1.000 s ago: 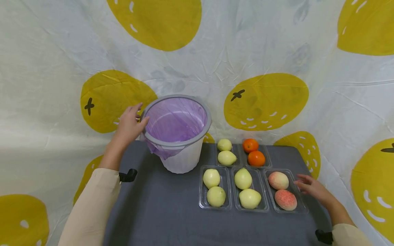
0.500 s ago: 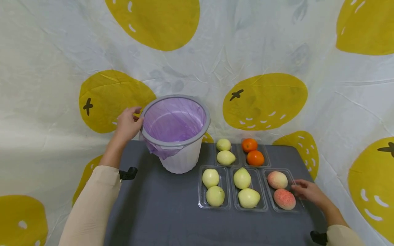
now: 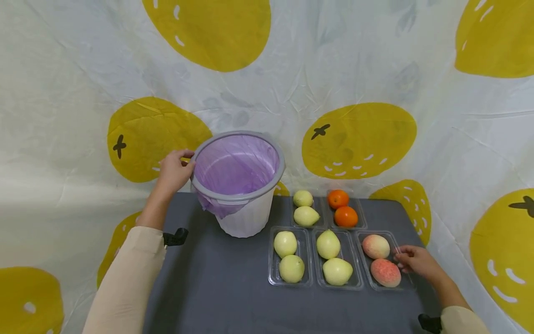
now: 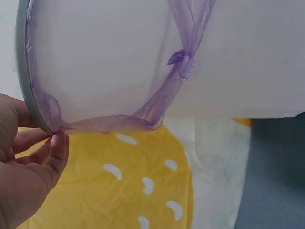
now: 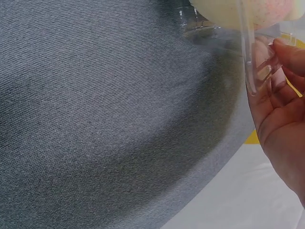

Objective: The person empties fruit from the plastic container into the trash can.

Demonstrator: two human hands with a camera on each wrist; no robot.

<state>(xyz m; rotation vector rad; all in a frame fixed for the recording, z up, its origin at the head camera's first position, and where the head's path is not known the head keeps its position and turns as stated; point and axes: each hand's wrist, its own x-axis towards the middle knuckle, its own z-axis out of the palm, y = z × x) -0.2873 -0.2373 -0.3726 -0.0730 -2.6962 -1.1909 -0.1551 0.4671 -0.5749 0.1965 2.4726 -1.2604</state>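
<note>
A white waste bin (image 3: 246,221) with a grey rim stands at the back of the table, lined with a purple plastic bag (image 3: 238,174). My left hand (image 3: 174,172) pinches the bin's rim at its left side; the left wrist view shows the thumb (image 4: 58,148) right at the bag's folded edge. Over on the right, a clear plastic tray (image 3: 389,288) holds two peaches (image 3: 385,272), one redder than the other. My right hand (image 3: 419,263) grips this tray's right edge between thumb and fingers, as the right wrist view shows. A knot (image 4: 183,64) gathers the bag outside the bin.
Two more clear trays (image 3: 271,273) of pale green-yellow fruit sit left of the peaches. Behind them are a tray with two smaller pale fruits (image 3: 306,216) and one with two oranges (image 3: 346,216). A fruit-printed cloth (image 3: 267,83) hangs behind the grey table (image 3: 233,287).
My right hand has come in leftward to the peach tray and taken hold of its edge. My left hand has closed its fingers onto the bin's rim.
</note>
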